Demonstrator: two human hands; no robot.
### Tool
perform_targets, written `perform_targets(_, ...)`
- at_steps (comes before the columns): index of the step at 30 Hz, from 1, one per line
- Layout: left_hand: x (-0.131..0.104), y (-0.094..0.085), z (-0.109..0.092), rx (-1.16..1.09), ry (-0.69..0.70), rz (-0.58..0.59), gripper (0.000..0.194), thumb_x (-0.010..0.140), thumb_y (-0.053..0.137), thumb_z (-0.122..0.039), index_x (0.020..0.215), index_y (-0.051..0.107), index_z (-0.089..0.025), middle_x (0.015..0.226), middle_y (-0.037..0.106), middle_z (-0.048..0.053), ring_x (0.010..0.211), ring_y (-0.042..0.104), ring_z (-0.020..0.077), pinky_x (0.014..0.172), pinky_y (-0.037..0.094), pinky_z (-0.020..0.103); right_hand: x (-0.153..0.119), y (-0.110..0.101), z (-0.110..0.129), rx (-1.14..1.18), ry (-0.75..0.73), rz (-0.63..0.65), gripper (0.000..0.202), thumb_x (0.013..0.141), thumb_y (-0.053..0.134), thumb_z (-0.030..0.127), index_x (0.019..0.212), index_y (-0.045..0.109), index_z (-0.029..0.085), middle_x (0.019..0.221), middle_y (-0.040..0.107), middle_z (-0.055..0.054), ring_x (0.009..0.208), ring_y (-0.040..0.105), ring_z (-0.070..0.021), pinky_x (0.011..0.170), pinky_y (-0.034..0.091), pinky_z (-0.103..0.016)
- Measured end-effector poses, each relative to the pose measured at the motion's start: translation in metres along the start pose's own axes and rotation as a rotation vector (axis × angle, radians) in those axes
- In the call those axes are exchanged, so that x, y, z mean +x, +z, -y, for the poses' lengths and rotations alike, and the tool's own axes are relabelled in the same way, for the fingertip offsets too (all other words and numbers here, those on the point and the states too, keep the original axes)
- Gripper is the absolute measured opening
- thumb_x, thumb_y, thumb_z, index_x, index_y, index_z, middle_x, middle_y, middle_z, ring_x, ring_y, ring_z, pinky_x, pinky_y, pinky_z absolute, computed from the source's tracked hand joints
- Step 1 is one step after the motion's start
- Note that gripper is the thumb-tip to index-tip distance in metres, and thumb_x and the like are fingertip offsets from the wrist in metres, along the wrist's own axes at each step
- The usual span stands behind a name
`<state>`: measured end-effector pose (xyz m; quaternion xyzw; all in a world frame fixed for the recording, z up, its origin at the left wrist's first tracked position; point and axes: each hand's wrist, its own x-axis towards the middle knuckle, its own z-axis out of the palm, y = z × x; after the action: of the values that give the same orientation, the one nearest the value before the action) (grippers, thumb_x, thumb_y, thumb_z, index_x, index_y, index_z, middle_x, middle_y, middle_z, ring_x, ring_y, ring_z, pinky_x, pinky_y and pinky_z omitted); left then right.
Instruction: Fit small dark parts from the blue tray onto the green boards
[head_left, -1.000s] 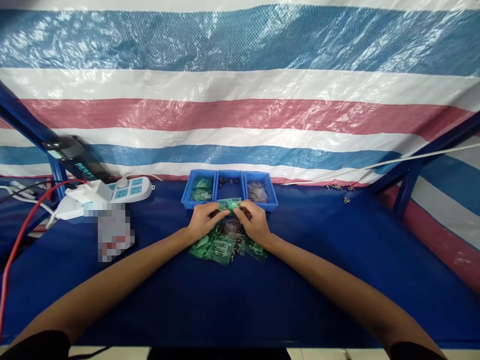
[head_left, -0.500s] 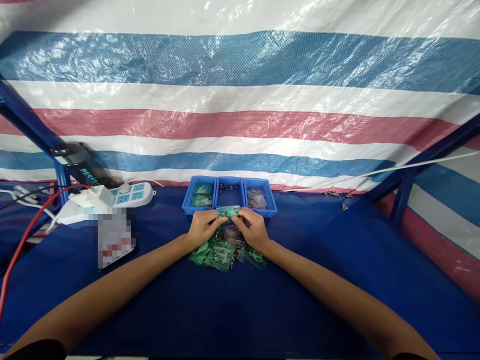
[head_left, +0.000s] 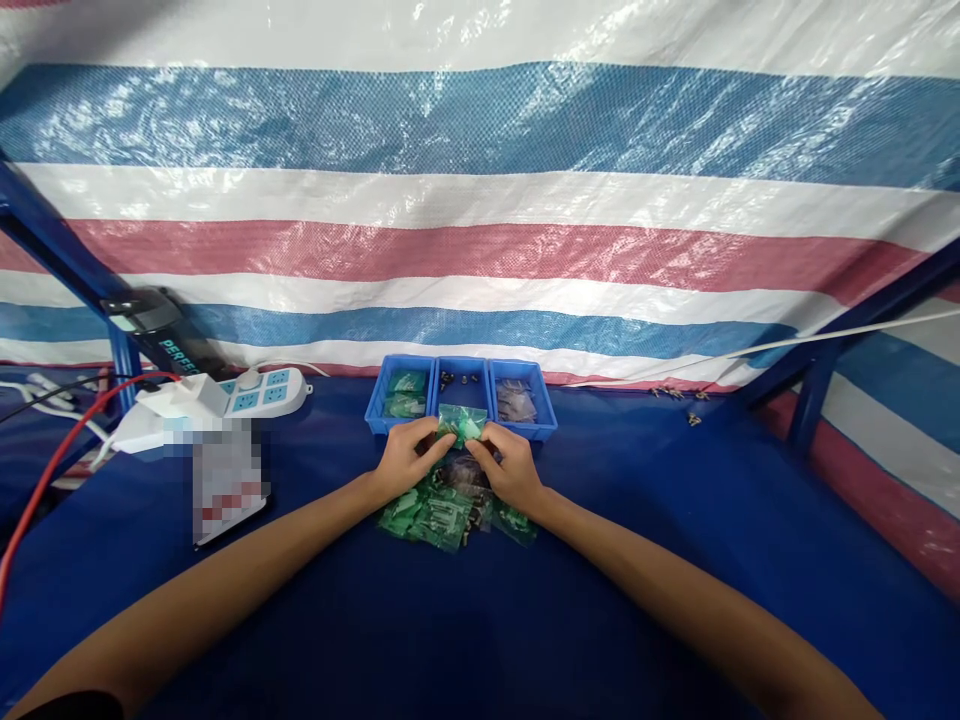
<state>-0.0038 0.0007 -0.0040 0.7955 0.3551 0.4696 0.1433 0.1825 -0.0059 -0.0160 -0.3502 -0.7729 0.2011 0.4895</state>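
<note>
A small green plastic bag (head_left: 461, 423) is pinched between my left hand (head_left: 409, 455) and my right hand (head_left: 510, 462), each closed on one side of it. Below them on the blue table lies a pile of green bags (head_left: 435, 515), with clear bags and small metal parts partly hidden by my hands. Just behind stand three joined blue bins. The left bin (head_left: 377, 405) holds green bags, the middle bin (head_left: 469, 365) a few small metal parts, and the right bin (head_left: 546, 415) clear bags.
At the left are a power strip (head_left: 289, 392), a dark bottle (head_left: 169, 335), a blurred flat object (head_left: 229, 485) and red and white cables. Small metal parts (head_left: 694, 419) lie at the back right. A striped sheet (head_left: 480, 250) hangs behind the blue table (head_left: 450, 640).
The green bag between my hands now shows more of its face and stands more spread out. My fingers have shifted slightly around it. The view has moved a little.
</note>
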Motion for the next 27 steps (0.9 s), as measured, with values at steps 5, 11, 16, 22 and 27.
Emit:
perform_targets(5, -0.0004, 0.0009, 0.0023, -0.005, -0.009, 0.045, 0.022, 0.085, 0.058, -0.035, 0.079, 0.062, -0.014, 0.050, 0.045, -0.003, 0.045, 0.043, 0.0096, 0.046, 0.033, 0.021, -0.0010, -0.0007, 0.0005, 0.007, 0.024, 0.007, 0.032, 0.092, 0.048, 0.029, 0.064, 0.038, 0.019, 0.059, 0.037, 0.003, 0.053, 0.037, -0.0102, 0.054, 0.029, -0.024)
perform_targets(11, -0.0011, 0.0015, 0.0051, 0.003, -0.032, 0.076, 0.023, 0.085, 0.059, -0.037, 0.081, 0.062, -0.015, 0.050, 0.045, -0.003, 0.045, 0.044, 0.0096, 0.046, 0.034, 0.021, -0.0016, -0.0004, -0.0010, 0.003, 0.029, 0.018, 0.031, 0.091, 0.050, 0.028, 0.065, 0.038, 0.019, 0.059, 0.036, 0.004, 0.053, 0.036, -0.0099, 0.054, 0.029, -0.024)
perform_targets(16, -0.0011, 0.0011, 0.0053, 0.012, -0.023, 0.078, 0.022, 0.086, 0.057, -0.035, 0.086, 0.063, -0.015, 0.050, 0.048, -0.004, 0.045, 0.045, 0.0095, 0.046, 0.034, 0.020, 0.0007, 0.0000, -0.0010, 0.010, -0.007, 0.009, 0.030, 0.091, 0.049, 0.028, 0.065, 0.038, 0.019, 0.060, 0.036, 0.004, 0.053, 0.037, -0.0100, 0.052, 0.029, -0.024)
perform_targets(22, -0.0017, 0.0014, 0.0043, 0.028, -0.011, 0.045, 0.025, 0.086, 0.058, -0.035, 0.074, 0.064, -0.014, 0.050, 0.055, -0.001, 0.044, 0.049, 0.0101, 0.045, 0.035, 0.021, 0.0010, 0.0009, -0.0026, 0.083, -0.007, 0.014, 0.018, 0.090, 0.050, 0.030, 0.077, 0.047, 0.020, 0.069, 0.043, 0.000, 0.057, 0.044, -0.0115, 0.051, 0.037, -0.024)
perform_targets(27, -0.0032, 0.0018, 0.0057, 0.009, -0.004, 0.071, 0.025, 0.086, 0.059, -0.034, 0.071, 0.066, -0.014, 0.052, 0.059, 0.000, 0.044, 0.053, 0.0109, 0.046, 0.038, 0.021, -0.0009, 0.0025, -0.0054, 0.121, 0.008, -0.001, 0.011, 0.090, 0.051, 0.030, 0.087, 0.050, 0.019, 0.075, 0.046, -0.001, 0.060, 0.048, -0.0118, 0.052, 0.041, -0.023)
